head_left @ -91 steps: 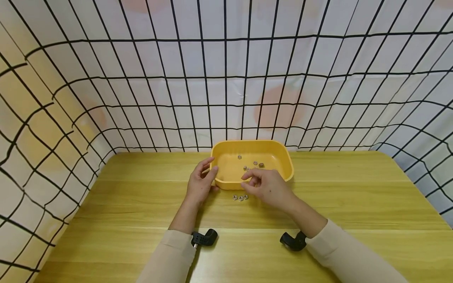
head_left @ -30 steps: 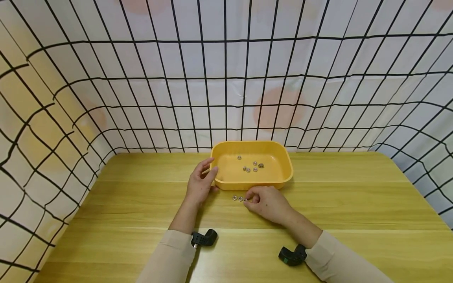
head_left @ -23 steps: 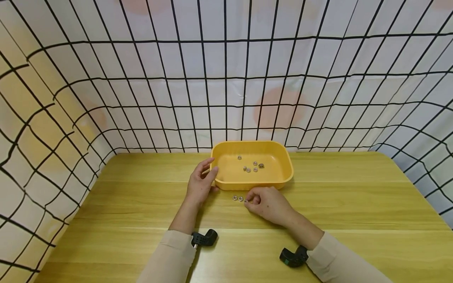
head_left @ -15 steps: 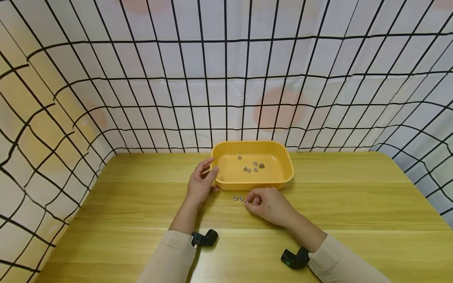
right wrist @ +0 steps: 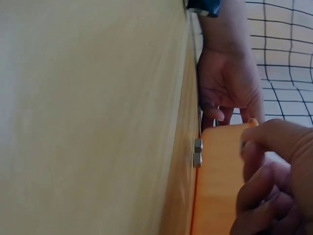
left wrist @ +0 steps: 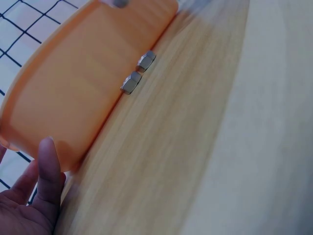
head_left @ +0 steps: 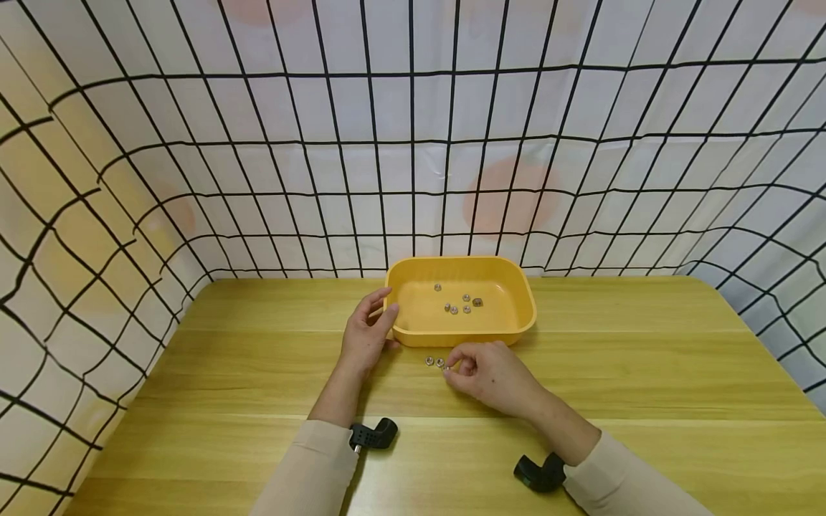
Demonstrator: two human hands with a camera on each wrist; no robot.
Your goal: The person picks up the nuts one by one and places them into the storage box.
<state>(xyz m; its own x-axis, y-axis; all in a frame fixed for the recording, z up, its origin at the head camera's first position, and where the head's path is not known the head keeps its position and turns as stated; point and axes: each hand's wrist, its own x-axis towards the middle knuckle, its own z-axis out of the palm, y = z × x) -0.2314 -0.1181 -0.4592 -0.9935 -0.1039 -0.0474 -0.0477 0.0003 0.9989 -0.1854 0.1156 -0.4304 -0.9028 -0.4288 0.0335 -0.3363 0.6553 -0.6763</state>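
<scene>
My right hand (head_left: 490,376) pinches a small metal hex nut (right wrist: 243,145) between thumb and index finger, in front of the yellow tray's near wall. Beside it, two more hex nuts (head_left: 435,362) lie close together on the table; the left wrist view shows them standing along the foot of the wall. At the left end of the tray (head_left: 464,340) rests my left hand (head_left: 364,337), fingers loosely spread and thumb at the near corner. Inside the tray lie several nuts (head_left: 467,297), scattered over its floor; one piece (head_left: 477,302) looks darker.
The wooden table (head_left: 258,401) reaches back to a black wire grid (head_left: 413,193) with pale printed cloth behind it. The tray stands close to that grid. Black wrist cameras (head_left: 374,433) hang under both forearms.
Three seconds ago my right hand was over the tray's near rim and three nuts lay on the table. It came down to the rightmost nut, which it now pinches. My left hand stayed put.
</scene>
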